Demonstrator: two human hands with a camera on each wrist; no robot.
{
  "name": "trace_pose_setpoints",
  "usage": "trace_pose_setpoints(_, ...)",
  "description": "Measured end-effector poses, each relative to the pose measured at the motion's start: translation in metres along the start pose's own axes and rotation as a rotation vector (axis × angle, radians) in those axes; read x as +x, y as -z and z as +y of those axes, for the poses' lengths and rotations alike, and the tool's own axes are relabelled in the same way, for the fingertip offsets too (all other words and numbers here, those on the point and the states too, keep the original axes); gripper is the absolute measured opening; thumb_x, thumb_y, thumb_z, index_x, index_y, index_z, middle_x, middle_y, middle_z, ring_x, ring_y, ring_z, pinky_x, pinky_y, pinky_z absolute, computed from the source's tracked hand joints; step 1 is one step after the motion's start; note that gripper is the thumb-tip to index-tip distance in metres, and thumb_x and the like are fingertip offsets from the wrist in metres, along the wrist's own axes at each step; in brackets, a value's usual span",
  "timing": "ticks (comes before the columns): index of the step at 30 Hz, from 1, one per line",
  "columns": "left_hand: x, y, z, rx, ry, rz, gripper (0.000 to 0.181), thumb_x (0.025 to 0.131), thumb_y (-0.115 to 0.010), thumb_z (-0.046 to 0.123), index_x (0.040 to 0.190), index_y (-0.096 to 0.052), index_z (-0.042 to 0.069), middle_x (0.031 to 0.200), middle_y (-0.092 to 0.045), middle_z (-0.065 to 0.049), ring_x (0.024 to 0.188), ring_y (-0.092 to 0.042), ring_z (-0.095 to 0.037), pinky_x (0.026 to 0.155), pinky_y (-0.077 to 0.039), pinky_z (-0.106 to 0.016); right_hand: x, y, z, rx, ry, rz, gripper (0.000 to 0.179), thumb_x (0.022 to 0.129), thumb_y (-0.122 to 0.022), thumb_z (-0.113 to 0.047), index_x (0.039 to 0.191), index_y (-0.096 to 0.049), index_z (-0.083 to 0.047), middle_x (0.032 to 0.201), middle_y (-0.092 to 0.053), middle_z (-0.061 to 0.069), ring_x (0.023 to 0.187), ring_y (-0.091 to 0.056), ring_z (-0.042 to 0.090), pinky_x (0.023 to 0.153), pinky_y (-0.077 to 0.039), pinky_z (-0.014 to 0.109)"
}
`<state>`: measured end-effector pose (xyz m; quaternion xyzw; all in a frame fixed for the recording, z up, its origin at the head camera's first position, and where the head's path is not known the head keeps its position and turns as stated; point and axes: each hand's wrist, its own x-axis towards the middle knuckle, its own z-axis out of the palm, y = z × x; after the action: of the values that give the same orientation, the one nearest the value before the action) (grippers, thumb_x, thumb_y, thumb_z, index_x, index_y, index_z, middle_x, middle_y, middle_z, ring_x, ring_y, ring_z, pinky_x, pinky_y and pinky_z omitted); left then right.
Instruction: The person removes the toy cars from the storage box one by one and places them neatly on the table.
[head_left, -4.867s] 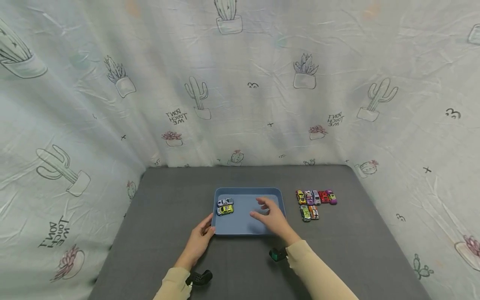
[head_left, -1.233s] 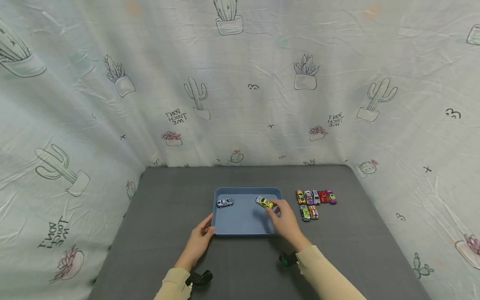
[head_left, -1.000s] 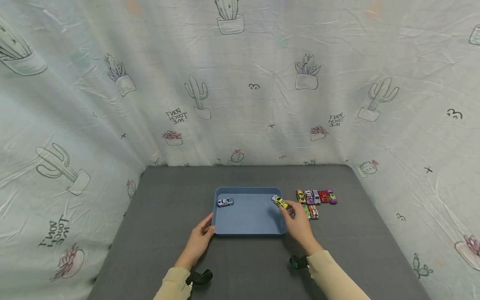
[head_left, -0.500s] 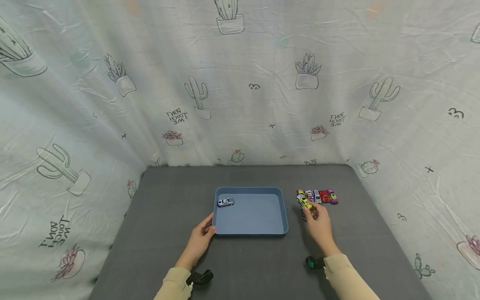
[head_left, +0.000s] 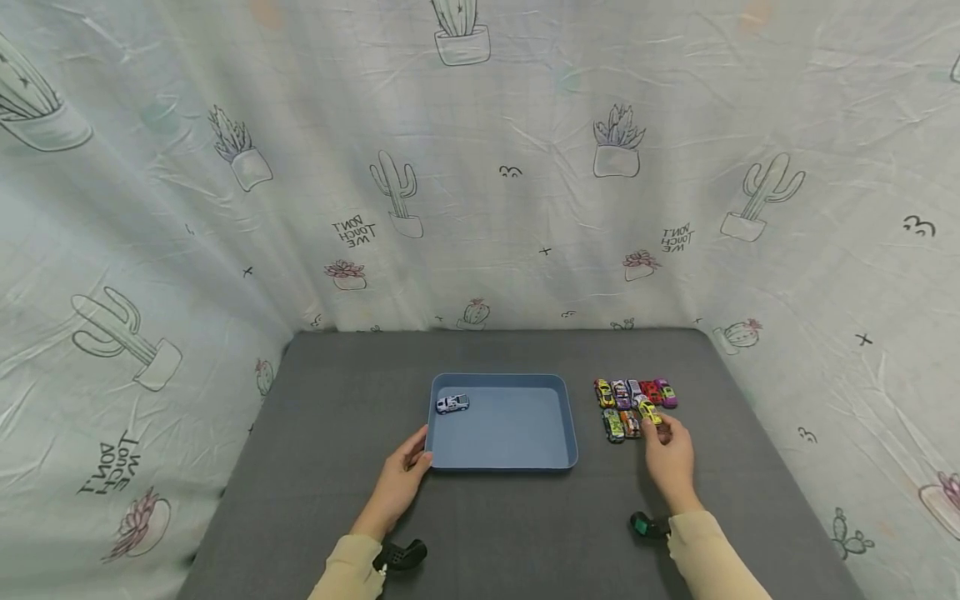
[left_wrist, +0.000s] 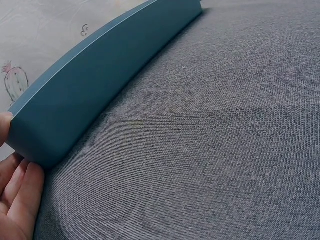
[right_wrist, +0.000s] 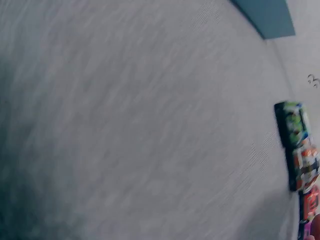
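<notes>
My right hand (head_left: 670, 460) pinches a yellow toy car (head_left: 647, 409) at the right of the table, just beside the end of the front row of cars. In the right wrist view only a fingertip (right_wrist: 315, 227) shows at the lower right edge; the held car is out of that view. My left hand (head_left: 400, 479) grips the near left corner of the blue tray (head_left: 502, 460), thumb at the rim and fingers against the outer wall, as the left wrist view shows. A silver toy car (head_left: 452, 404) sits inside the tray at its left side.
Right of the tray, several toy cars stand side by side in a back row, from a yellow one (head_left: 604, 393) to a purple one (head_left: 667, 393). In front are a green car (head_left: 613, 426) and an orange-white car (head_left: 630, 424). A printed curtain (head_left: 480, 208) surrounds the grey table (head_left: 360, 375).
My right hand took the yellow car out of the tray and carried it right, past the tray's edge to the front row's end. My left hand stayed at the tray corner.
</notes>
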<state>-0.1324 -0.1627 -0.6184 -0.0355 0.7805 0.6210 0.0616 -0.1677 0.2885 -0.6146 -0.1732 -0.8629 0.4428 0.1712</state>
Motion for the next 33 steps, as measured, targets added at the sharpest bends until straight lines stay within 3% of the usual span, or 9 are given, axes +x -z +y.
trace_pose_setpoints(5, -0.001, 0.0, 0.003, -0.02, -0.006, -0.009, 0.052, 0.1, -0.054, 0.01, 0.15, -0.038, 0.013, 0.147, -0.041, -0.017, 0.129, -0.043, -0.035, 0.104, -0.035, -0.055, 0.0, 0.003, 0.009, -0.034, -0.058, -0.024, 0.049, 0.101, -0.049, -0.035, 0.13, -0.052, 0.005, 0.106, -0.054, 0.019, 0.089, -0.049, 0.026, 0.071, -0.04, 0.038)
trace_pose_setpoints(12, 0.0, 0.0, -0.002, -0.015, -0.006, -0.003, 0.052, 0.099, -0.057, 0.018, 0.148, -0.041, 0.024, 0.148, -0.043, -0.009, 0.13, -0.043, -0.028, 0.106, -0.036, -0.05, 0.002, 0.004, 0.016, -0.046, -0.109, -0.038, 0.052, 0.101, -0.048, -0.037, 0.131, -0.051, 0.006, 0.106, -0.053, 0.019, 0.09, -0.048, 0.026, 0.072, -0.039, 0.037)
trace_pose_setpoints(16, 0.0, 0.0, -0.002, -0.017, -0.003, -0.001, 0.052, 0.099, -0.057, 0.02, 0.149, -0.041, 0.024, 0.148, -0.042, -0.009, 0.13, -0.043, -0.029, 0.105, -0.035, -0.051, 0.003, 0.003, 0.018, -0.05, -0.112, -0.042, 0.053, 0.101, -0.048, -0.037, 0.131, -0.05, 0.007, 0.105, -0.051, 0.019, 0.09, -0.048, 0.027, 0.072, -0.039, 0.038)
trace_pose_setpoints(26, -0.015, 0.001, 0.032, -0.002, -0.008, -0.023, 0.052, 0.1, -0.054, 0.01, 0.15, -0.037, 0.01, 0.147, -0.041, -0.017, 0.129, -0.043, -0.035, 0.104, -0.036, -0.053, 0.001, 0.0, 0.02, -0.082, -0.108, -0.033, 0.05, 0.101, -0.05, -0.032, 0.13, -0.05, 0.009, 0.103, -0.049, 0.019, 0.089, -0.047, 0.027, 0.07, -0.039, 0.038)
trace_pose_setpoints(33, -0.016, 0.001, 0.031, -0.007, -0.015, -0.031, 0.052, 0.1, -0.054, 0.012, 0.15, -0.037, 0.011, 0.148, -0.041, -0.017, 0.13, -0.043, -0.034, 0.104, -0.036, -0.053, 0.002, 0.0, 0.019, -0.068, -0.096, -0.029, 0.05, 0.101, -0.051, -0.033, 0.127, -0.052, 0.01, 0.102, -0.049, 0.019, 0.089, -0.047, 0.028, 0.071, -0.039, 0.039)
